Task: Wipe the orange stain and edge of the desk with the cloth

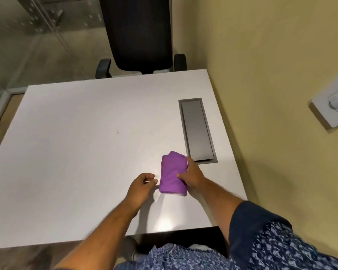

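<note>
Standing at the near edge of the white desk, looking down over both forearms.

Purple cloth, folded into a thick oblong pad, lies flat on the desk top toward the near right part, its long side running away from me. Its far end sits just beside the near end of the grey cable hatch set into the desk surface; the two are close but I cannot tell if they touch.

My right hand is on the cloth's right side. Thumb lies across the top of the fabric, fingers wrap the right edge and far corner; grip closed on the cloth, holding it against the desk.

My left hand rests just left of the cloth, not on it. Fingers curled loosely inward, thumb near the fingertips, nothing held; a narrow strip of bare desk shows between it and the cloth.

A small orange-brown speck marks the desk top near the middle, well apart from the cloth and from both hands, farther from me and to the left.

Black office chair pushed in at the far side of the desk. Yellow wall runs along the desk's right edge, with a grey switch plate on it. A bright glare patch sits on the desk near the edge closest to me
</note>
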A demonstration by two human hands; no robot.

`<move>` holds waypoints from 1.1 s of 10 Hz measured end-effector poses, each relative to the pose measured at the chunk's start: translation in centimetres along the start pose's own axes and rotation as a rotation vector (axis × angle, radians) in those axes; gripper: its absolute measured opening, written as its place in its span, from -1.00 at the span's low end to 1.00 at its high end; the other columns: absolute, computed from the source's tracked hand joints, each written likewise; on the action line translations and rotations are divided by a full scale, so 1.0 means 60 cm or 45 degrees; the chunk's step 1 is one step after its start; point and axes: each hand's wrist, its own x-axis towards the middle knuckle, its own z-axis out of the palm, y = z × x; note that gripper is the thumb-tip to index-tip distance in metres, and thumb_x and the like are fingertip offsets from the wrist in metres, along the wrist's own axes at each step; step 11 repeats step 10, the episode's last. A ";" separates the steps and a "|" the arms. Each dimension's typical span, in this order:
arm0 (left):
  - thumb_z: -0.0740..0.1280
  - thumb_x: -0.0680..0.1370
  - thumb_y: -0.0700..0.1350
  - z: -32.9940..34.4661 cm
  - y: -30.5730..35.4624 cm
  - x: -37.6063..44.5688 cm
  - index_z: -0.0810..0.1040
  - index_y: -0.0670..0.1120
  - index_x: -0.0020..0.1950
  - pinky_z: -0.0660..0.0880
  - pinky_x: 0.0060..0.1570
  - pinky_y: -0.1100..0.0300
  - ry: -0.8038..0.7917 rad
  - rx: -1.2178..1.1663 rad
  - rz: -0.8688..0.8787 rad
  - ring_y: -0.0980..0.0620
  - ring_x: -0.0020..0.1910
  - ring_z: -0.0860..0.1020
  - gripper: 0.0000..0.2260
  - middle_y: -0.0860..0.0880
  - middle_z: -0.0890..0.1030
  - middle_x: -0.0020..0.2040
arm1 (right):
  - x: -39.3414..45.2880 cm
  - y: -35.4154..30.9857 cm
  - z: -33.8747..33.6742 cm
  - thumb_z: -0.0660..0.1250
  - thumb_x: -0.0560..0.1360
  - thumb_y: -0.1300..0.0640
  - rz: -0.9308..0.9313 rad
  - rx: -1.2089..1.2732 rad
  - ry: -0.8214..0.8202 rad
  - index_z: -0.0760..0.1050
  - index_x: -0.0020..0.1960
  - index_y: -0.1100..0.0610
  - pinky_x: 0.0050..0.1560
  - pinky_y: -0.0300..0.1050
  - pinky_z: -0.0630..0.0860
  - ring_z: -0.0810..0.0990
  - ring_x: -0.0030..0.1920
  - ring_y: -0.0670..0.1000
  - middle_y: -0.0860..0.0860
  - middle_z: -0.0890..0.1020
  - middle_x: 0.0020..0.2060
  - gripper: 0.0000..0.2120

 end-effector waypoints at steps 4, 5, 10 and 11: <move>0.38 0.68 -0.13 0.056 -0.036 -0.018 0.47 -0.03 0.54 0.30 0.31 0.32 -0.191 0.414 0.091 0.13 0.32 0.45 -0.59 0.11 0.43 0.38 | -0.003 0.074 0.005 0.36 0.67 -0.01 -0.256 -1.430 -0.219 -0.01 0.75 0.02 0.61 0.25 0.29 0.07 0.72 0.16 0.05 -0.06 0.76 -0.20; 0.36 0.67 -0.19 0.070 -0.044 -0.008 0.42 -0.08 0.58 0.27 0.25 0.38 -0.309 0.575 0.172 0.07 0.36 0.45 -0.54 0.08 0.43 0.38 | -0.002 0.077 0.005 0.38 0.66 -0.01 -0.310 -1.395 -0.193 -0.05 0.76 0.03 0.62 0.24 0.27 0.02 0.73 0.14 0.05 -0.09 0.76 -0.15; 0.29 0.69 0.13 0.017 -0.005 -0.020 0.19 -0.03 0.73 0.15 0.66 0.08 0.078 1.270 0.595 -0.04 0.74 0.12 -0.35 -0.03 0.14 0.76 | -0.070 0.003 -0.044 0.32 0.67 -0.16 -0.515 -1.347 -0.011 -0.11 0.76 0.03 0.71 0.11 0.05 -0.06 0.75 0.09 -0.01 -0.10 0.76 -0.13; 0.29 0.69 0.13 0.017 -0.005 -0.020 0.19 -0.03 0.73 0.15 0.66 0.08 0.078 1.270 0.595 -0.04 0.74 0.12 -0.35 -0.03 0.14 0.76 | -0.070 0.003 -0.044 0.32 0.67 -0.16 -0.515 -1.347 -0.011 -0.11 0.76 0.03 0.71 0.11 0.05 -0.06 0.75 0.09 -0.01 -0.10 0.76 -0.13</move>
